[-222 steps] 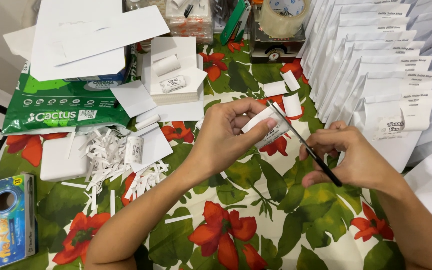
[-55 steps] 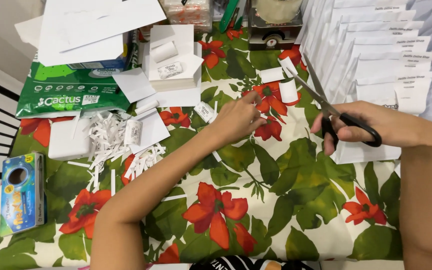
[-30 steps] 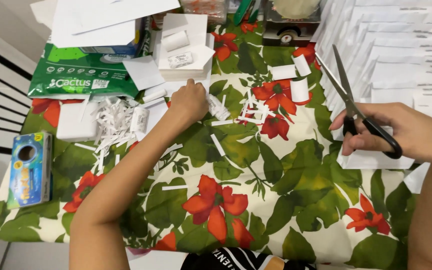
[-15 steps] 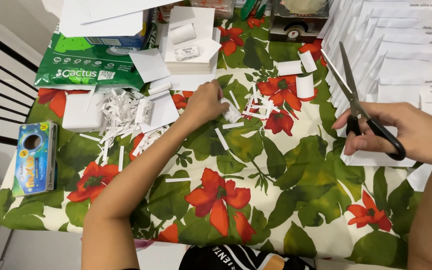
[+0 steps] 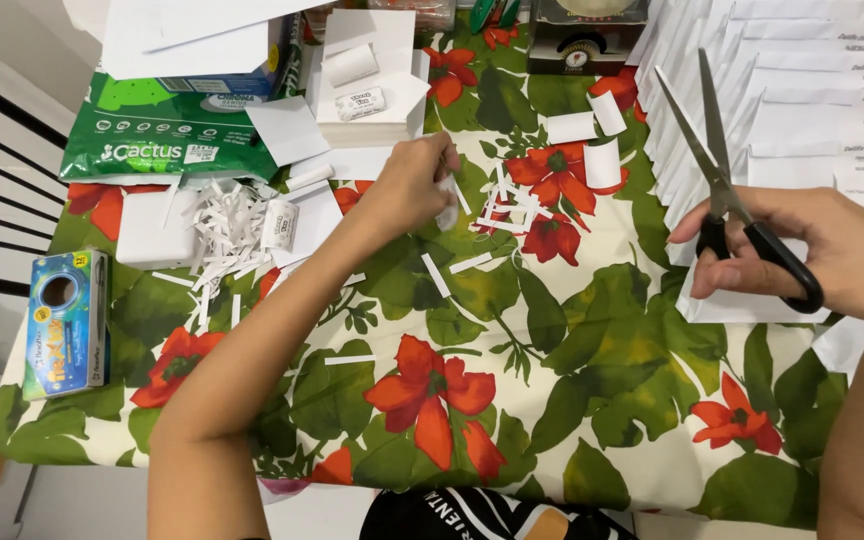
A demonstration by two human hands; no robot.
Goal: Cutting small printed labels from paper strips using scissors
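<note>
My right hand (image 5: 832, 255) holds black-handled scissors (image 5: 727, 185) at the right, blades parted and pointing away from me, over a white sheet (image 5: 742, 300). My left hand (image 5: 407, 180) reaches across the flowered tablecloth (image 5: 512, 380) and pinches thin white paper strips (image 5: 497, 205) lying near a red flower. Its fingers are closed on a small white scrap. More loose strips (image 5: 447, 275) lie just below that hand.
A heap of white paper clippings (image 5: 222, 225) and small rolled labels lie at the left. A green paper ream pack (image 5: 162, 135), a blue box (image 5: 62, 320), stacked white sheets (image 5: 367, 75) and rows of white envelopes (image 5: 802, 90) ring the table.
My left hand put down the paper piece and swept left, then back toward the strips by the red flower. The right hand lifted the scissors to the right side.
</note>
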